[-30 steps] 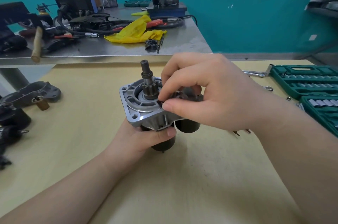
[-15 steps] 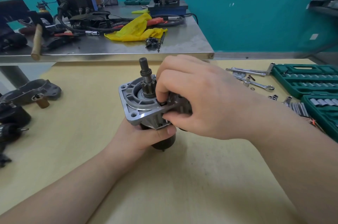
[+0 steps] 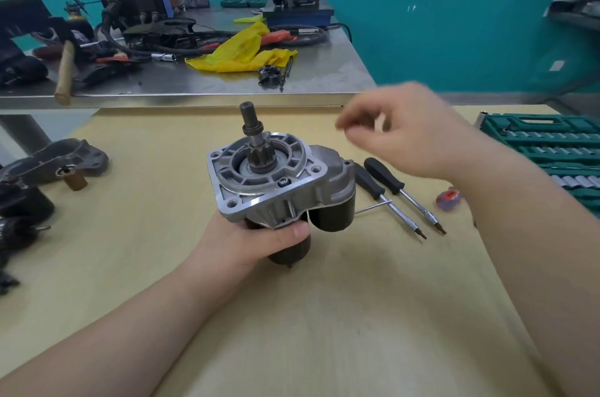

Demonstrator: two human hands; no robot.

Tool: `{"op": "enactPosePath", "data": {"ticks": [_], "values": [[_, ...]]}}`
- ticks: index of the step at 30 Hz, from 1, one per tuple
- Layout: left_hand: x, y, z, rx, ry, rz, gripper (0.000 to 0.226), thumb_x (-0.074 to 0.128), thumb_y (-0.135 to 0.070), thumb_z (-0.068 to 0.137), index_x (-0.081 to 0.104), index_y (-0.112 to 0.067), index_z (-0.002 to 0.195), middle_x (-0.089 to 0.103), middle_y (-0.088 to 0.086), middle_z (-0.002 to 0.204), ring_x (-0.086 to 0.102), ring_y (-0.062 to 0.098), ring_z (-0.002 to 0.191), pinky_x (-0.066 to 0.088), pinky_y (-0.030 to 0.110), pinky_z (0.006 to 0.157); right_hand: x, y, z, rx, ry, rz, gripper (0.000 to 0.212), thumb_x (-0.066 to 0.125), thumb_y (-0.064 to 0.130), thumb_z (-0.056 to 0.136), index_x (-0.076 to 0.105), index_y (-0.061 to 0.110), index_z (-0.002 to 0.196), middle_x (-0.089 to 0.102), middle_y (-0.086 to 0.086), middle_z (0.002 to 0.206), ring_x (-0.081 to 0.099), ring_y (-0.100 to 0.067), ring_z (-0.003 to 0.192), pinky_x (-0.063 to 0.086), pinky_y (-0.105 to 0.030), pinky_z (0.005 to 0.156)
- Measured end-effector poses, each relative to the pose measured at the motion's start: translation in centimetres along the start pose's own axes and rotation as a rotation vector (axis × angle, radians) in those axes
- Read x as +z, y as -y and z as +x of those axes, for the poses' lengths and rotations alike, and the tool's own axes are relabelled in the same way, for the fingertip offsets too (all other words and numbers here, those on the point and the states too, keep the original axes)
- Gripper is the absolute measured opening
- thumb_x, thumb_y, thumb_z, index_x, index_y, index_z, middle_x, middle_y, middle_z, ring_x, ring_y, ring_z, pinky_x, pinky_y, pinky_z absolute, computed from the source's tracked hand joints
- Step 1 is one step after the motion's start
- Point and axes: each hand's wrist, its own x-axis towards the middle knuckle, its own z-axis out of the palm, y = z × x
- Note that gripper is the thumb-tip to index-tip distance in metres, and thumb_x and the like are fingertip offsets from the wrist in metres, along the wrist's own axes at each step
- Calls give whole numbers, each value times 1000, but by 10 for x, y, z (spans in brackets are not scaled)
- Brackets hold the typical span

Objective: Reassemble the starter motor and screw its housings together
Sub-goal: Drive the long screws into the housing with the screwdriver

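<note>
No legible text, perhaps for the blur.

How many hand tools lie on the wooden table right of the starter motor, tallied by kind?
Black-handled screwdrivers: 2
Thin metal rod, lying under them: 1
Green socket-set case: 1
Total: 4

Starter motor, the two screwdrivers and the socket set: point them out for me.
Starter motor [image 3: 276,179], head view, on its silver flange.
Screwdrivers [image 3: 383,177], head view, on the farther one's black handle.
Socket set [image 3: 552,143], head view, on the green case.
</note>
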Motion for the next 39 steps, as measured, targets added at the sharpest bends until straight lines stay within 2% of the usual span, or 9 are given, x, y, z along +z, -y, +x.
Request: {"op": "enactPosePath", "data": {"ticks": [4, 11, 14, 17, 19, 22, 26, 32, 39], "values": [[0, 2, 1, 23, -21, -16, 81, 94, -44, 79, 61, -11, 146, 64, 15, 148, 58, 36, 140, 52, 38, 109, 25, -13, -3, 224, 495, -389, 32, 69, 24, 89, 48, 37, 69, 56, 17, 71, 57, -2, 60, 34, -12, 41], [6, 1, -3, 89, -115, -71, 66, 90, -44, 84, 66, -25, 142, 68, 6, 145, 62, 28, 137, 54, 31, 105, 80, -24, -2, 163, 598, -659, 16, 52, 9, 92, 59, 23, 88, 60, -4, 100, 48, -15, 73, 35, -29, 67], [9, -3, -3, 105, -137, -49, 60, 90, -40, 84, 69, -25, 138, 70, 6, 141, 65, 29, 133, 55, 31, 102, 66, -32, 5, 230, 486, -479, 21, 59, 11, 92, 57, 26, 77, 60, 3, 80, 55, -17, 68, 37, -27, 52], [10, -3, -3, 112, -179, 17, 56, 88, -27, 82, 70, -23, 135, 72, 7, 137, 67, 30, 130, 57, 35, 101, 38, -34, 13, 300, 92, -198, 20, 67, 15, 91, 60, 31, 82, 64, 8, 84, 63, -21, 79, 49, -30, 62], [11, -2, -2, 113, -192, 58, 55, 84, -22, 80, 70, -19, 133, 74, 7, 132, 69, 31, 126, 59, 37, 99, 25, -22, 12, 238, -202, 148, 15, 73, 14, 93, 65, 25, 85, 71, -1, 80, 68, -22, 74, 56, -37, 67], [14, -2, 0, 107, -211, 98, 53, 84, -23, 78, 72, -21, 129, 76, 6, 128, 70, 31, 122, 59, 44, 100, 13, 14, 2, 23, -395, 673, 9, 75, 11, 93, 69, 18, 91, 77, -6, 77, 75, -18, 68, 60, -33, 65], [13, -1, -1, 103, -223, 111, 56, 82, -23, 77, 71, -16, 132, 74, 10, 130, 68, 34, 125, 56, 53, 102, 9, 53, -12, -183, -349, 894, 14, 70, 1, 95, 70, 14, 99, 80, -4, 84, 79, -22, 77, 63, -28, 74], [14, -5, 1, 102, -195, 138, 59, 78, -21, 81, 66, -8, 137, 73, 13, 130, 67, 39, 124, 56, 59, 100, 17, 68, -24, -158, -160, 1057, 14, 64, -4, 98, 69, 8, 104, 80, -11, 89, 81, -31, 80, 65, -36, 74], [17, -5, 3, 109, -213, 180, 56, 77, -22, 80, 68, -5, 133, 73, 12, 131, 67, 37, 125, 53, 67, 104, 24, 70, -24, -150, -140, 1013, 13, 65, 1, 99, 70, 12, 104, 80, -11, 90, 81, -30, 84, 67, -44, 79]]}}
